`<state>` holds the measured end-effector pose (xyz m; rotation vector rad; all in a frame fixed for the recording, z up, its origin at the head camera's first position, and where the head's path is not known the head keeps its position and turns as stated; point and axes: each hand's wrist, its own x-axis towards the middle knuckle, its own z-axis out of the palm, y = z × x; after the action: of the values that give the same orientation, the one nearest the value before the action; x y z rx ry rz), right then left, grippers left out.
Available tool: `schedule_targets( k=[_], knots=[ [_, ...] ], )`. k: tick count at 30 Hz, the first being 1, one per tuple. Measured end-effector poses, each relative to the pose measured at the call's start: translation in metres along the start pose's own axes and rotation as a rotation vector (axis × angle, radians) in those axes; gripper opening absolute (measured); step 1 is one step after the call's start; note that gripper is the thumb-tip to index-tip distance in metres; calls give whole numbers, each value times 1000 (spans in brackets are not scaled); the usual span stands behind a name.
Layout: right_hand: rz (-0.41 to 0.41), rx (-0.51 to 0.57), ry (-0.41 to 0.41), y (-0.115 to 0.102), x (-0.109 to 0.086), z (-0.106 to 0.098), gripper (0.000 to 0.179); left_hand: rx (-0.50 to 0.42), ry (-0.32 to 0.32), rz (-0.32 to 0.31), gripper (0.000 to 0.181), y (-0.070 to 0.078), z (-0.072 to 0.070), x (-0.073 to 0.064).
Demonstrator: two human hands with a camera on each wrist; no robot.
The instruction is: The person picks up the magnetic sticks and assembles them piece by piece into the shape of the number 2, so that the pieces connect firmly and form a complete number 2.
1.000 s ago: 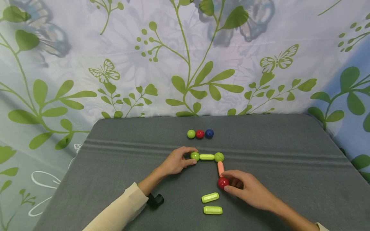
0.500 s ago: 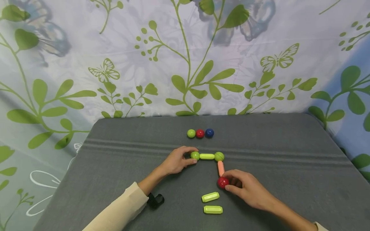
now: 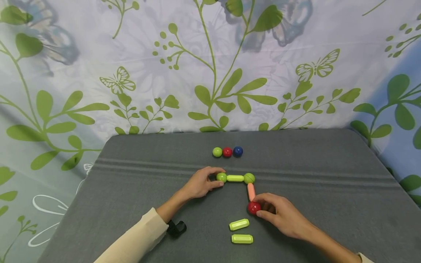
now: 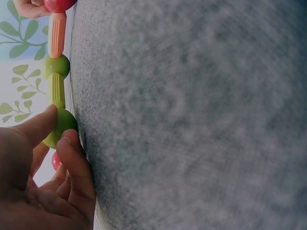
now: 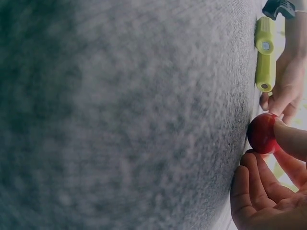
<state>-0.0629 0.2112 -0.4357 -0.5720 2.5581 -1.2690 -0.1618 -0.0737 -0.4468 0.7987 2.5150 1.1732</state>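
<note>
My left hand pinches a green ball between thumb and fingers at the left end of a joined chain. From that ball a yellow-green rod runs right to a second green ball. There the chain bends toward me through an orange-pink rod to a red ball. My right hand holds this red ball by thumb and fingertips. In the left wrist view the orange-pink rod lines up with the green balls. The right wrist view shows the thumb on the red ball.
Two loose yellow-green rods lie on the grey table in front of the chain. Beyond it, a green ball, a red ball and a blue ball sit in a row. A patterned cloth hangs behind.
</note>
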Motion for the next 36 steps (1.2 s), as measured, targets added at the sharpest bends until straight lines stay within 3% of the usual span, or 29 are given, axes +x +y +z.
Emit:
schedule_targets(
  k=[10, 16, 19, 22, 27, 31, 36],
  knots=[
    [-7, 3, -1, 0, 1, 0, 24, -11, 44, -5, 39, 4, 1, -2],
    [-23, -13, 12, 0, 1, 1, 24, -51, 145, -95, 40, 13, 3, -11],
    [-22, -15, 10, -1, 0, 0, 24, -102, 165, -107, 36, 19, 7, -18],
    [-19, -18, 7, 0, 0, 0, 24, -189, 101, -101, 34, 28, 16, -27],
    [-19, -24, 7, 0, -1, 0, 24, -297, -69, -124, 33, 42, 31, -43],
    [-14, -27, 8, 0, -1, 0, 24, -315, -163, -126, 28, 47, 41, -52],
    [-9, -28, 9, 0, -1, 0, 24, -268, -198, -85, 25, 50, 47, -57]
  ],
)
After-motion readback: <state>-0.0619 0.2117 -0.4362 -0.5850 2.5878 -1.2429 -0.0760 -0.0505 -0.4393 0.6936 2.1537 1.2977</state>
